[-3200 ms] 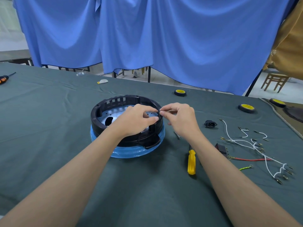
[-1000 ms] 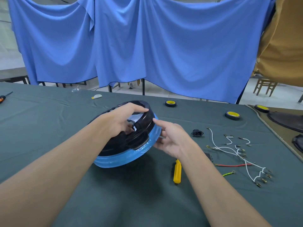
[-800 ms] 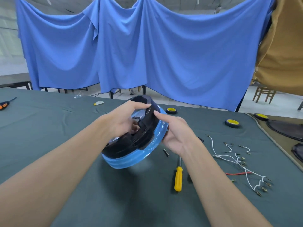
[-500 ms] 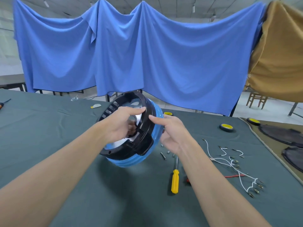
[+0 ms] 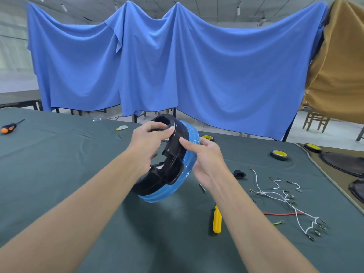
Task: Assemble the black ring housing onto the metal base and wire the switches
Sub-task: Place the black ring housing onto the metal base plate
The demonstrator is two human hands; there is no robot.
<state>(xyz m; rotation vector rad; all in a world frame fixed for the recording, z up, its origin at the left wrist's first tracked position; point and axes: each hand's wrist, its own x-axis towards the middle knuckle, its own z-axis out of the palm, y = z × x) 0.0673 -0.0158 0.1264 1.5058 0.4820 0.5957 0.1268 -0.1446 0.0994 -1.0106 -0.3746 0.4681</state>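
The black ring housing (image 5: 173, 166) sits on the metal base (image 5: 173, 189), whose rim is wrapped in blue film. Both are lifted off the table and tilted steeply, nearly on edge. My left hand (image 5: 146, 148) grips the housing's upper rim, fingers curled over the black edge. My right hand (image 5: 204, 158) holds the assembly from the right, thumb on the black ring and fingers behind the blue rim. A black socket part (image 5: 239, 174) and a bundle of white wires with terminals (image 5: 281, 196) lie on the cloth to the right.
A yellow-handled screwdriver (image 5: 216, 219) and a loose screw (image 5: 202, 188) lie under my right forearm. A red wire (image 5: 281, 214) is by the white ones. Yellow-cored tape rolls (image 5: 278, 154) sit at the back right, an orange screwdriver (image 5: 8, 128) far left.
Both hands have lifted the housing and base off the table and tipped them from flat to nearly on edge. The camera view has risen.
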